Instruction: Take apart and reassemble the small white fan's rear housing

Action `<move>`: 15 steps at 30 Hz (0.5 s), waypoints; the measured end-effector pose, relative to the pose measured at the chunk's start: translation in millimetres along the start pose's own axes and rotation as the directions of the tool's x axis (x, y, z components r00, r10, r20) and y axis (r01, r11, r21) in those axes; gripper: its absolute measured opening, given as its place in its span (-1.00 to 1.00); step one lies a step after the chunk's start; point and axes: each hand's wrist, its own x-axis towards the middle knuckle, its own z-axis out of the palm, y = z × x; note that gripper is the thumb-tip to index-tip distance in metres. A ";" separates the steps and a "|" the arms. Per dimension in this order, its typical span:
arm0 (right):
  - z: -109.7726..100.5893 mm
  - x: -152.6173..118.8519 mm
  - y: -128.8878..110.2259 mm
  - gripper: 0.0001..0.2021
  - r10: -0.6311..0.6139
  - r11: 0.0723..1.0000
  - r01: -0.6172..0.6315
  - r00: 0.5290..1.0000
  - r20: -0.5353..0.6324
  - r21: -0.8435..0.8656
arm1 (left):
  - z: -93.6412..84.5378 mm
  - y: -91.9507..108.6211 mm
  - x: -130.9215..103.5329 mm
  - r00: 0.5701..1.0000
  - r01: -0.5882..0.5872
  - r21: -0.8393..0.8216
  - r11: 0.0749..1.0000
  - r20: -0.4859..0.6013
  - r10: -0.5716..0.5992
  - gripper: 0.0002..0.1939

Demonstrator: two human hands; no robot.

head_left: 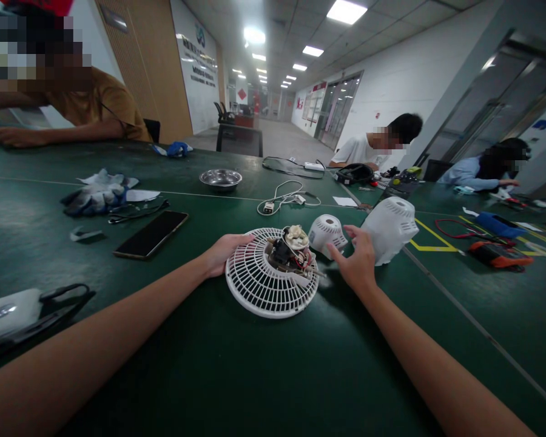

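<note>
A round white fan grille (259, 285) rests on the green table, tilted slightly. My left hand (224, 254) is closed on its left edge, thumb on top. At the middle of the grille sits an exposed fan motor (287, 250) with black parts, red wires and a metal shaft pointing right. Just beyond it stands a small white vented motor cover (326, 235). Beside that cover my right hand (358, 258) has its thumb and fingers apart; I cannot tell whether the fingertips touch it. A larger white plastic housing (390, 230) stands behind my right hand.
Left of me lie a black phone (151, 234), gloves (101, 193) and a white device (11, 315). Farther back are a metal bowl (221, 179) and a white cable (279, 200). An orange-black meter (499, 255) lies right. Several people sit around the table.
</note>
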 end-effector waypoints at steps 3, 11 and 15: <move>5.8 3.1 22.9 -0.23 0.120 0.993 -0.120 0.991 0.064 0.001 | 0.6 0.0 -1.0 1.000 -0.003 0.016 1.000 -0.001 0.003 -0.84; 9.3 5.5 23.1 -0.23 0.515 0.794 -0.555 0.831 0.211 0.247 | 4.8 -0.2 -4.5 0.999 -0.034 0.037 0.999 -0.012 0.035 -0.88; 7.0 6.8 2.8 -0.47 0.568 0.434 -0.702 0.700 0.433 0.565 | 3.7 -2.5 -1.7 0.998 -0.062 0.054 0.997 -0.003 0.062 -0.87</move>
